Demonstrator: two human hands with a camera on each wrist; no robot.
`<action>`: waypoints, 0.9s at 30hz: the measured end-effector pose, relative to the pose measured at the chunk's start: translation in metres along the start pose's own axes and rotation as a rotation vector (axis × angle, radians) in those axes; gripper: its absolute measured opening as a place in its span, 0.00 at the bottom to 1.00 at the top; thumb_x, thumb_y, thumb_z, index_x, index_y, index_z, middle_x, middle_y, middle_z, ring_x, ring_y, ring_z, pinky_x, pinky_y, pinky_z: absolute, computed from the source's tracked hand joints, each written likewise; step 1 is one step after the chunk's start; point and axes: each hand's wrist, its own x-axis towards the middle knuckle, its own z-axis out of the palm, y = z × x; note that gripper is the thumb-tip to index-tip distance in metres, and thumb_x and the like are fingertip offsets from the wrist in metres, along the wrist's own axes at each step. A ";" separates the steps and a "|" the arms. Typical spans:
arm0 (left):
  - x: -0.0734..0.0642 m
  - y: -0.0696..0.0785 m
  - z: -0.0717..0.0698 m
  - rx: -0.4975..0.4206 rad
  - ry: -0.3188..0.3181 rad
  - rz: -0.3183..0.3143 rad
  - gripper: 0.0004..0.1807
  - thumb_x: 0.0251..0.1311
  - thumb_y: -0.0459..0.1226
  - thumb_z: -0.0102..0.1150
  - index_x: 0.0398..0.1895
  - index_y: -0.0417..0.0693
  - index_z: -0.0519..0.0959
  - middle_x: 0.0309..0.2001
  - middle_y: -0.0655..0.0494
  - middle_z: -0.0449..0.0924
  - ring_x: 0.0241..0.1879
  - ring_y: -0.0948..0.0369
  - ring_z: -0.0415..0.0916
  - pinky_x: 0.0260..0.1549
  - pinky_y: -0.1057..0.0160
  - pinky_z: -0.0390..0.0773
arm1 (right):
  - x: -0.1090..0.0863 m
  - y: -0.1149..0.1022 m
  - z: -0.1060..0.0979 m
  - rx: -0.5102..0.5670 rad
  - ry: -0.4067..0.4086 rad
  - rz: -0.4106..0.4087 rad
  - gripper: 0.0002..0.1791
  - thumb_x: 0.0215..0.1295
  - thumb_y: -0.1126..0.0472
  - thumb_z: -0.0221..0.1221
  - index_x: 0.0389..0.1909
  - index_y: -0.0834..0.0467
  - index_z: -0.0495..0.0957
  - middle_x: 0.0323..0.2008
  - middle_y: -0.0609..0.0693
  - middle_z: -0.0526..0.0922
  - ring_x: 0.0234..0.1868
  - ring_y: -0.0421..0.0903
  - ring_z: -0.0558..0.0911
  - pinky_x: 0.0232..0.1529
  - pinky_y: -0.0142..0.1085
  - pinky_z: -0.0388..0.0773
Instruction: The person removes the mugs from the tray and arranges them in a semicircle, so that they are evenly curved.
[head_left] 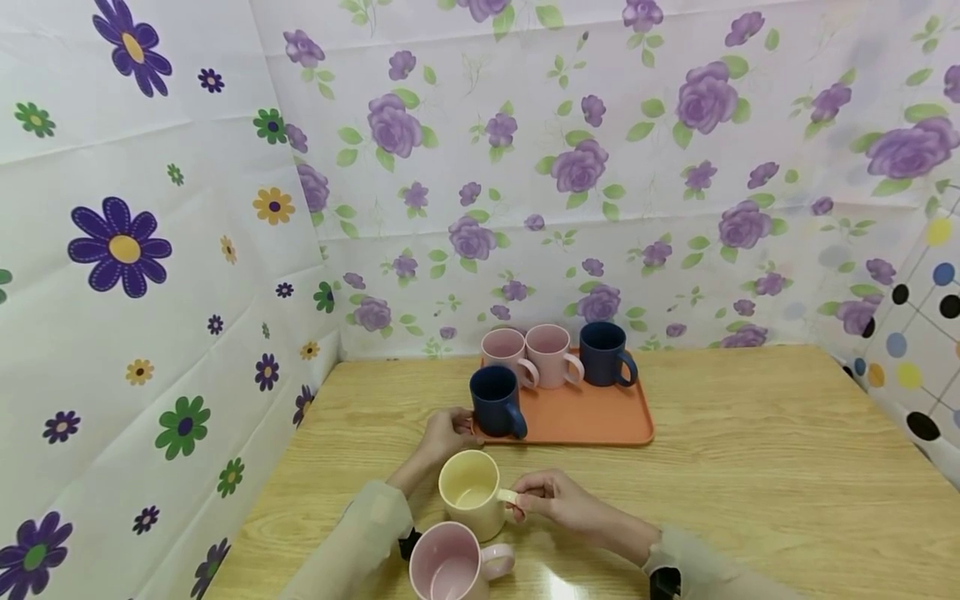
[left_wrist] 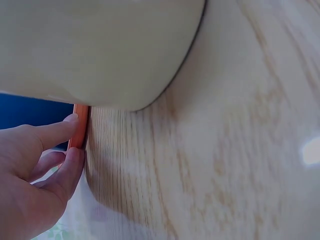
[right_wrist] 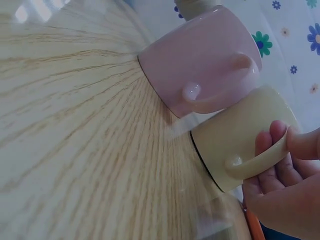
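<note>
The right hand (head_left: 558,500) grasps the yellow mug (head_left: 471,493) by its handle (right_wrist: 265,159), lower centre of the head view; the left hand (head_left: 448,435) pinches the orange tray (head_left: 585,417), just below centre. A pink mug (head_left: 447,567) stands at bottom centre.

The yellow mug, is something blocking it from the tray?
Straight ahead, a dark blue mug stands on the tray's near left corner; the left hand grips that corner. Towards the tray's bare middle, nothing visible blocks the yellow mug.

The mugs (head_left: 486,515) are yellow, pink and navy, the tray (head_left: 577,417) orange, the tan table (head_left: 750,433) wood-grained.
</note>
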 end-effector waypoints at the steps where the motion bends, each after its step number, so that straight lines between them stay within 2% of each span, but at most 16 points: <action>1: 0.000 -0.001 0.000 -0.006 0.000 -0.002 0.25 0.42 0.25 0.73 0.47 0.26 0.79 0.34 0.36 0.83 0.33 0.51 0.83 0.31 0.67 0.83 | -0.001 0.001 0.000 0.000 0.002 0.004 0.21 0.70 0.61 0.54 0.46 0.81 0.72 0.31 0.41 0.82 0.34 0.35 0.77 0.46 0.29 0.75; 8: 0.000 -0.002 0.001 -0.019 0.007 -0.016 0.25 0.42 0.25 0.74 0.47 0.26 0.79 0.35 0.36 0.83 0.33 0.51 0.83 0.32 0.65 0.84 | -0.003 0.000 -0.002 0.023 -0.031 0.025 0.21 0.71 0.61 0.54 0.46 0.80 0.72 0.33 0.43 0.81 0.36 0.35 0.78 0.46 0.30 0.76; 18: 0.002 -0.001 0.001 0.007 -0.004 -0.028 0.26 0.41 0.27 0.74 0.47 0.27 0.79 0.37 0.36 0.84 0.34 0.52 0.83 0.33 0.65 0.84 | -0.004 -0.008 -0.007 0.098 -0.081 0.144 0.22 0.71 0.59 0.53 0.53 0.75 0.70 0.37 0.46 0.82 0.41 0.38 0.77 0.50 0.34 0.76; 21: 0.003 0.000 0.001 0.020 -0.014 -0.033 0.26 0.42 0.28 0.75 0.48 0.28 0.79 0.38 0.37 0.84 0.34 0.54 0.83 0.33 0.65 0.84 | -0.003 -0.011 -0.008 0.104 -0.054 0.182 0.21 0.72 0.57 0.53 0.55 0.71 0.71 0.40 0.48 0.82 0.43 0.39 0.79 0.51 0.35 0.77; 27: 0.003 0.001 -0.001 0.017 -0.010 -0.052 0.26 0.41 0.27 0.74 0.48 0.28 0.79 0.37 0.37 0.84 0.34 0.55 0.82 0.34 0.66 0.83 | 0.003 -0.012 -0.013 0.025 0.075 0.225 0.21 0.71 0.56 0.54 0.54 0.70 0.73 0.41 0.49 0.82 0.42 0.41 0.81 0.47 0.37 0.80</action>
